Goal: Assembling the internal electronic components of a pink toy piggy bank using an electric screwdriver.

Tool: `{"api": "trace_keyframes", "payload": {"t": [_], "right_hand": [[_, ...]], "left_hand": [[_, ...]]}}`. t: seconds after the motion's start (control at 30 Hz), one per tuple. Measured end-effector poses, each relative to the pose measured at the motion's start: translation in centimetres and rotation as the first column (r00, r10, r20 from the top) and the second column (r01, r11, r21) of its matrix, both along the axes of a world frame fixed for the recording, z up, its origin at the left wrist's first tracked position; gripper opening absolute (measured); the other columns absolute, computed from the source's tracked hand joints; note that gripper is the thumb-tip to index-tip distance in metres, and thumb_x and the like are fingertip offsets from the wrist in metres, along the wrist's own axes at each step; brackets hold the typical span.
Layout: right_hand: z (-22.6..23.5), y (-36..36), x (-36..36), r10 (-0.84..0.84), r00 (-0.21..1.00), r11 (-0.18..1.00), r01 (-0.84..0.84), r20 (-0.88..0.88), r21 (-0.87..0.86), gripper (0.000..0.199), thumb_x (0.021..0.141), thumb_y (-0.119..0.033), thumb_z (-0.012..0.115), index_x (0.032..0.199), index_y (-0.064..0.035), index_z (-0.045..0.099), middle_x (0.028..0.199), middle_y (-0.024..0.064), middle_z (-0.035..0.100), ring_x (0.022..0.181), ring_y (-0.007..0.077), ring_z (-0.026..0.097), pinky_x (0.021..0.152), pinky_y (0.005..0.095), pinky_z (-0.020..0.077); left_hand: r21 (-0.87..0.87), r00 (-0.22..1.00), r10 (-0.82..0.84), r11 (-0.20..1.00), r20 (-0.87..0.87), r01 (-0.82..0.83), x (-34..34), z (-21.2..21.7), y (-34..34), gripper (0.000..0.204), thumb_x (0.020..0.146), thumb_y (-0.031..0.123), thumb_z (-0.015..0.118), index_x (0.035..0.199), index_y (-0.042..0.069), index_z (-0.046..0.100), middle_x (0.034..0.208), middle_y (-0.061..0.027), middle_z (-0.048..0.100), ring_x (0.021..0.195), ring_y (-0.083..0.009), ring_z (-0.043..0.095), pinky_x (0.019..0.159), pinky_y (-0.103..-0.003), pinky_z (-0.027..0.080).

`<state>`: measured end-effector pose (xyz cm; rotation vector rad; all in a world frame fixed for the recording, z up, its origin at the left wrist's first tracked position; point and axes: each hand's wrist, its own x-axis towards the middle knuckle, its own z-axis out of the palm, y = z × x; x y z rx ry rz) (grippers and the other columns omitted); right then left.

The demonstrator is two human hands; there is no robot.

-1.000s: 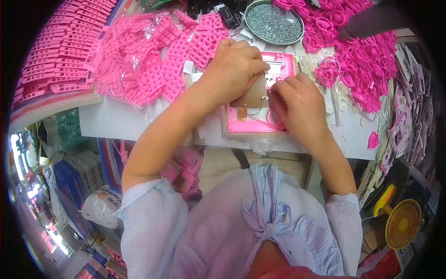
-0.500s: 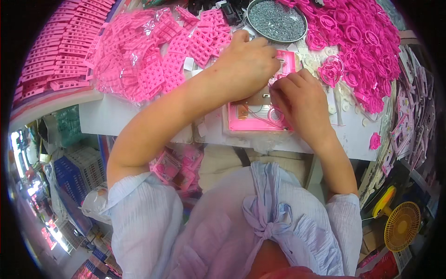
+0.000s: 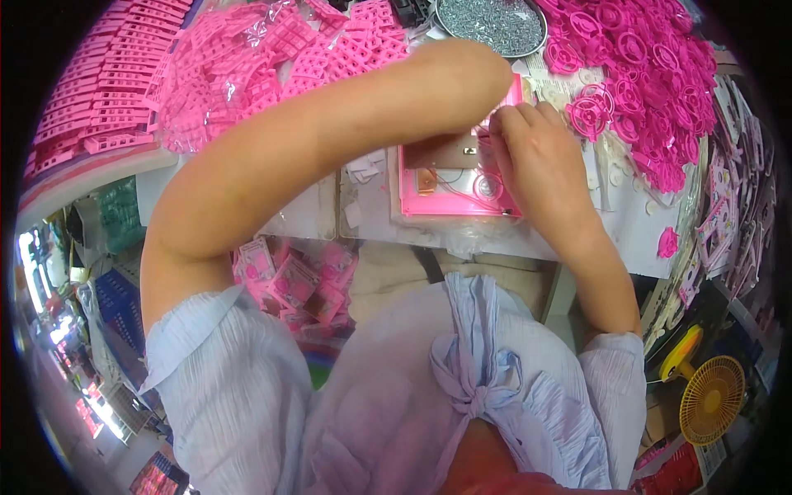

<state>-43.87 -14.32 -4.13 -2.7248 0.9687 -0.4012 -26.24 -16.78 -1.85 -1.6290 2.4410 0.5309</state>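
A pink plastic toy casing [image 3: 421,203] lies on the table in front of me, with a brown flat part, thin wires and a pink ring [image 3: 487,187] inside it. My left hand [image 3: 466,76] arches across the casing's far part, its wrist strongly bent. Its fingers are hidden behind the wrist. My right hand [image 3: 538,153] rests at the casing's right side, fingers curled and pressed together at its inner edge. Whatever sits between those fingertips cannot be made out.
A round tray of small metal screws [image 3: 491,26] stands beyond my left hand. Pink grid-like parts [image 3: 223,74] heap at the left, darker pink ringed parts [image 3: 635,74] at the right. Pink pieces [image 3: 297,280] lie below the table edge; a yellow fan [image 3: 711,400] is at lower right.
My left forearm has swung forward and its elbow outward, and the wrist now bends over so the fingers drop from sight. The right hand stays at the casing's right side.
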Motion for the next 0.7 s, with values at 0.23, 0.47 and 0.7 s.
{"api": "trace_keyframes", "payload": {"t": [0.23, 0.47, 0.7], "right_hand": [[-0.4, -2.2, 0.2, 0.006, 0.968, 0.978, -0.058, 0.249, 0.203, 0.008, 0.085, -0.008, 0.069, 0.09, -0.0031, 0.065, 0.091, 0.0108, 0.067, 0.089, 0.034, 0.06, 0.076, 0.0424, 0.0498], [-2.3, -2.4, 1.0, 0.014, 0.951, 1.0, -0.017, 0.308, 0.006, 0.013, 0.08, -0.011, 0.077, 0.088, -0.0042, 0.069, 0.098, 0.0081, 0.064, 0.096, 0.0296, 0.056, 0.081, 0.0403, 0.0488], [-0.3, -4.0, -0.8, 0.325, 0.922, 0.939, -0.341, 0.211, 0.046, 0.016, 0.079, -0.009, 0.077, 0.095, -0.0075, 0.076, 0.098, 0.0056, 0.067, 0.094, 0.0269, 0.059, 0.078, 0.0381, 0.0537]], "left_hand": [[0.217, 0.952, 0.232, 0.958, -0.199, -0.189, 2.1, 0.0, -0.7, 0.014, 0.074, 0.014, 0.077, 0.083, 0.005, 0.073, 0.077, -0.011, 0.073, 0.073, -0.0234, 0.07, 0.065, -0.038, 0.055], [0.268, 0.892, 0.314, 0.935, -0.324, -0.232, 2.7, -1.2, -0.8, 0.011, 0.074, 0.013, 0.076, 0.078, 0.005, 0.07, 0.068, -0.0064, 0.071, 0.062, -0.0163, 0.067, 0.058, -0.033, 0.052], [0.214, 0.914, 0.284, 0.95, -0.29, -0.227, 2.4, -1.2, -0.5, 0.015, 0.074, 0.016, 0.08, 0.08, 0.005, 0.07, 0.076, -0.0088, 0.072, 0.07, -0.0206, 0.068, 0.064, -0.037, 0.053]]}}
